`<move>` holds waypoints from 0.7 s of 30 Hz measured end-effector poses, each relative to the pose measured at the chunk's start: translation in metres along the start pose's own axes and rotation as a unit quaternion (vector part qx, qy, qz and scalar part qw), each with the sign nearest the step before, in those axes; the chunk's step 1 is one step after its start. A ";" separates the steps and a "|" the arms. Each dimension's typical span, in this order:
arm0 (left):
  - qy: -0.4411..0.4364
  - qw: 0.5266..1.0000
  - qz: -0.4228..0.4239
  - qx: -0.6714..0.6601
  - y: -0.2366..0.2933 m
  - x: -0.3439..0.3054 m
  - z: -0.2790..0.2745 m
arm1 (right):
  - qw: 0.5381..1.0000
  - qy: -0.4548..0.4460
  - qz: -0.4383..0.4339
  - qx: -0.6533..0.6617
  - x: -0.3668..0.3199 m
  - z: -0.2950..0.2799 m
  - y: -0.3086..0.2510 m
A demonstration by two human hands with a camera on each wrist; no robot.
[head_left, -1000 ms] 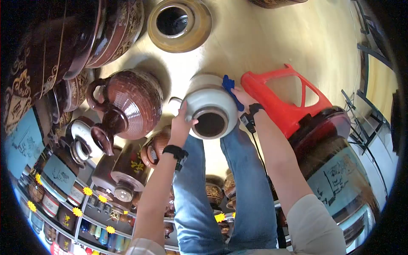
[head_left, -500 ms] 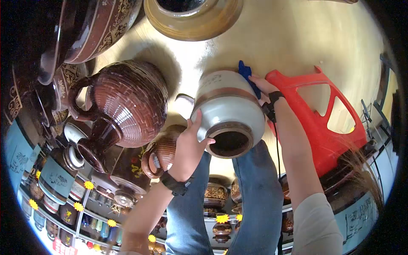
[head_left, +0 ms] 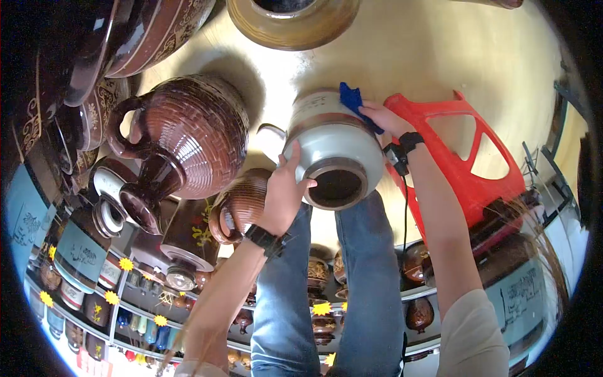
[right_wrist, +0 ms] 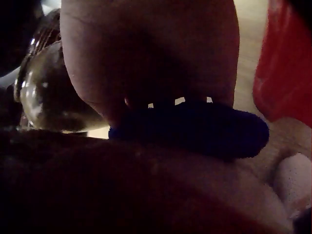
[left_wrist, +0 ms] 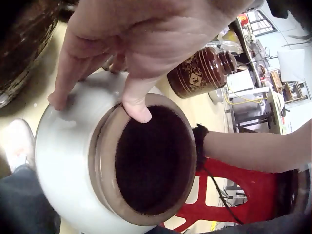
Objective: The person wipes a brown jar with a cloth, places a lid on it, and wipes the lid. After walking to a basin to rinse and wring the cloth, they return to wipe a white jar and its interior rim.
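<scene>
Head view: the right hand (head_left: 383, 118) is gripping a blue cloth (head_left: 350, 97), edging further over the jar (head_left: 342, 144) between the legs (head_left: 367, 239) (wiping's progressing, I'd say). Left wrist: the left hand (left_wrist: 139, 51) is grasping its rim (left_wrist: 108, 161). Right wrist: the cloth is looking dim.

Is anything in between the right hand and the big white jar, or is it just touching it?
Yes, a blue cloth is in between: the right hand holds it against the side of the white jar. Nothing visible is between the left hand and the jar.
</scene>
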State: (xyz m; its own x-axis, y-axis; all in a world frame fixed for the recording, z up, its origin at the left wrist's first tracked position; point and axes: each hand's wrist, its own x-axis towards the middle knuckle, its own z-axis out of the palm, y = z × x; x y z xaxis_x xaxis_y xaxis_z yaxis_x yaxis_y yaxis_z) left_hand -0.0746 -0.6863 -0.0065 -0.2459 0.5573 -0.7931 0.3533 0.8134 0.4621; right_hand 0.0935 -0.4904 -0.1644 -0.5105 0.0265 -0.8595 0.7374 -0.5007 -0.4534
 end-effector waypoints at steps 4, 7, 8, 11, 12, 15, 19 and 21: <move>-0.001 1.000 0.002 0.003 -0.003 0.000 0.001 | 1.000 -0.026 0.010 -0.004 -0.037 0.025 -0.050; 0.004 1.000 -0.013 0.018 -0.003 0.000 0.003 | 0.960 -0.024 -0.073 -0.269 -0.051 0.030 -0.066; -0.006 1.000 -0.021 0.011 -0.004 0.001 0.003 | 0.913 -0.025 -0.112 -0.392 -0.054 0.034 -0.070; 0.001 0.999 0.020 -0.047 -0.016 0.006 0.002 | 0.878 -0.038 -0.132 -0.459 -0.072 0.043 -0.076; 0.014 0.993 0.067 -0.094 -0.022 0.007 0.003 | 0.852 -0.039 -0.168 -0.494 -0.077 0.045 -0.080; -0.063 0.997 -0.038 -0.040 -0.002 0.011 -0.007 | 0.857 -0.059 -0.139 -0.492 -0.071 0.047 -0.086; 0.041 0.998 0.031 0.047 -0.010 -0.005 0.009 | 0.876 -0.091 -0.130 -0.455 -0.052 0.042 -0.092; 0.058 0.996 0.016 0.058 -0.002 -0.007 0.005 | 0.868 -0.105 -0.131 -0.467 -0.043 0.041 -0.082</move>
State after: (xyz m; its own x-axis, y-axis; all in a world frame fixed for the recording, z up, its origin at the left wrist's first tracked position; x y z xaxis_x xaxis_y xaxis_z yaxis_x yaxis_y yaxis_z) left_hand -0.0688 -0.6930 -0.0039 -0.3334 0.6041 -0.7238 0.4633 0.7736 0.4323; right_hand 0.0371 -0.4859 -0.0812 -0.7113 -0.1736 -0.6811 0.5713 0.4219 -0.7041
